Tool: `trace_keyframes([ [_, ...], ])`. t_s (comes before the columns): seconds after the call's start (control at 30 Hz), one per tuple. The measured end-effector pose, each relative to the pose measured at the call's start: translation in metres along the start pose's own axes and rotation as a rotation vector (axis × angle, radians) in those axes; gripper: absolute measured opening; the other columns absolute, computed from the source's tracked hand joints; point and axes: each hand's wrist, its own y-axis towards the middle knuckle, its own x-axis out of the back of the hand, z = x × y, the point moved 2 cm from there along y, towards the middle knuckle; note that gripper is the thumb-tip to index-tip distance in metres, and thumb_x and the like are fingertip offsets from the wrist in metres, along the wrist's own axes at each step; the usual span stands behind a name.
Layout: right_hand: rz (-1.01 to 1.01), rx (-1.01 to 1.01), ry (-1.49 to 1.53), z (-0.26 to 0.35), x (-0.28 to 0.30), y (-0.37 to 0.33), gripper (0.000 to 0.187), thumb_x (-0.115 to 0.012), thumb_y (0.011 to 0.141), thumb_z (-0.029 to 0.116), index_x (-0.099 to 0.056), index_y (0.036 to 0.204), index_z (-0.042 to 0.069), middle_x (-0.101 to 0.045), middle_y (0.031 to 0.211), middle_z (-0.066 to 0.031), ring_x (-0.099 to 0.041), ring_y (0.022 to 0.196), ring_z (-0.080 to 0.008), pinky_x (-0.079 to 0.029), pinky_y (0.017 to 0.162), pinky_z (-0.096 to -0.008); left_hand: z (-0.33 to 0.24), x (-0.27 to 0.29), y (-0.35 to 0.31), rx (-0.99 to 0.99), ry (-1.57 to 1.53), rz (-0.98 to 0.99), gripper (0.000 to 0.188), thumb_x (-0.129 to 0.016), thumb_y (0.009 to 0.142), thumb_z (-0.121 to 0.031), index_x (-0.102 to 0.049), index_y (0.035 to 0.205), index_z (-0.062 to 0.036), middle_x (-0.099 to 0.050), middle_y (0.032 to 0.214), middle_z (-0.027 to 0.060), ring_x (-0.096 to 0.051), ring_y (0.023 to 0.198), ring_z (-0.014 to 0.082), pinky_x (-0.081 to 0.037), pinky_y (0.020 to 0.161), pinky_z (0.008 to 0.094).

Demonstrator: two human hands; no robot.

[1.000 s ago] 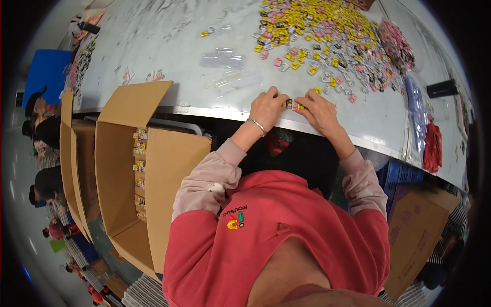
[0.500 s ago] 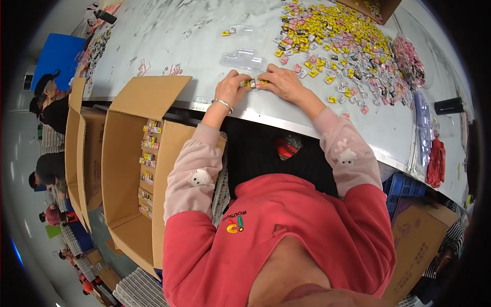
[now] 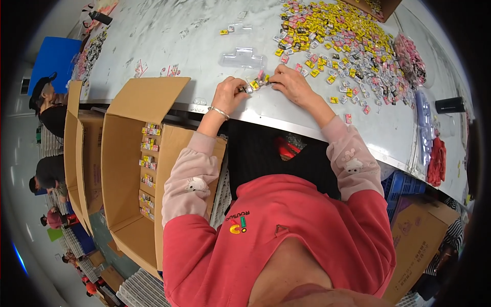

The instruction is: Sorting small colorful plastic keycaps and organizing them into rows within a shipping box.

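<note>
At the near edge of the table my left hand is closed, its fingertips pinching a small block with white and dark on it. Opposite it, my right hand has thumb and fingers drawn together at another small block, partly hidden by the fingertips. Loose between the two hands lie a few small yellow, pink and white blocks. Just beyond my fingers rests a clear plastic tray with a stepped outline. Farther back, a yellow block lies beside another clear plastic piece.
A large heap of small coloured blocks spreads over the far right of the table. Beside it are a filled clear bag, stacked clear trays and a black bottle. An open carton holding rows of blocks stands at my left. Co-workers sit farther left.
The row of blocks held between both hands has come apart into loose, tilted pieces. My hands have moved slightly apart.
</note>
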Motion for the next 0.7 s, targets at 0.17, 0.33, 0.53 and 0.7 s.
trace_keyframes([
  [0.17,0.045,0.022,-0.176,0.003,0.004,0.003,0.014,-0.068,0.073,0.01,-0.063,0.086,0.006,-0.053,0.09,-0.0089,-0.057,0.087,-0.0279,-0.048,0.072,-0.0384,-0.001,-0.01,-0.007,-0.109,0.005,-0.118,0.021,-0.074,0.067,-0.004,-0.068,0.087,-0.0021,-0.058,0.081,0.0103,-0.058,0.067,0.0229,-0.049,0.063,0.0329],
  [0.33,-0.055,-0.042,-0.039,-0.011,0.018,-0.007,0.012,-0.066,0.074,0.01,-0.06,0.082,0.004,-0.054,0.088,-0.0089,-0.056,0.085,-0.0285,-0.046,0.072,-0.0378,-0.012,-0.015,-0.016,-0.16,0.16,-0.177,0.022,-0.071,0.071,-0.003,-0.069,0.093,-0.004,-0.058,0.088,0.0099,-0.054,0.084,0.0261,-0.047,0.073,0.0343],
  [0.53,0.019,-0.084,-0.157,-0.014,0.031,-0.045,0.012,-0.066,0.074,0.011,-0.061,0.084,0.004,-0.055,0.089,-0.0093,-0.057,0.084,-0.0287,-0.046,0.072,-0.0369,-0.01,-0.009,-0.02,-0.253,0.257,-0.214,0.024,-0.069,0.072,-0.006,-0.067,0.096,-0.0068,-0.058,0.087,0.0076,-0.053,0.083,0.0263,-0.046,0.072,0.0361],
  [0.7,-0.183,0.048,-0.09,-0.01,0.024,-0.015,0.016,-0.064,0.077,0.014,-0.064,0.09,0.004,-0.057,0.087,-0.0098,-0.057,0.084,-0.0284,-0.046,0.072,-0.0374,-0.018,-0.013,-0.025,-0.249,0.323,-0.263,0.025,-0.068,0.072,-0.006,-0.066,0.097,-0.0068,-0.059,0.088,0.0074,-0.053,0.084,0.027,-0.045,0.073,0.0364],
])
